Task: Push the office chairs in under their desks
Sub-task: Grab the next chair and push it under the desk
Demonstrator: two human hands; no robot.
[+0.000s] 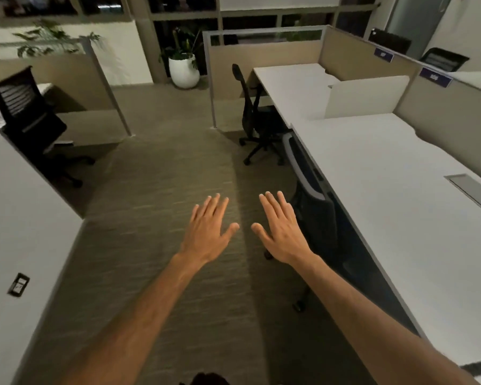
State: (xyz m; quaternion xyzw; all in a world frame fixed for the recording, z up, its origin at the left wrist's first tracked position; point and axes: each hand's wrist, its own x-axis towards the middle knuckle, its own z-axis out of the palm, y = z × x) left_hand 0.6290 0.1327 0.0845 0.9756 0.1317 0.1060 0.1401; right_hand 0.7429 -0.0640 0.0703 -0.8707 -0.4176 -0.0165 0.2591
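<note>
The person holds both arms out over the carpeted aisle, palms down. The left hand and the right hand hover side by side, fingers spread and straight, touching nothing.

Just to the right of the right hand's fingertips stands the grey-backed chair, its backrest already close against the edge of the near desk and its seat seemingly tucked beneath. Well beyond the fingertips, the black mesh chair stands with its backrest clear of the far desk, its star base out on the carpet. Far off to the left of the left hand, a dark chair sits in another cubicle, also seemingly not fully in.

These chairs stand on castors, so they should roll fairly easily, though the carpet will likely add some drag. They look moderately heavy and stiff in the frame, with a backrest that may flex or recline. The top rim of the backrest looks like the best hold, both hands apart, pushing level so the base does not swivel.
</note>
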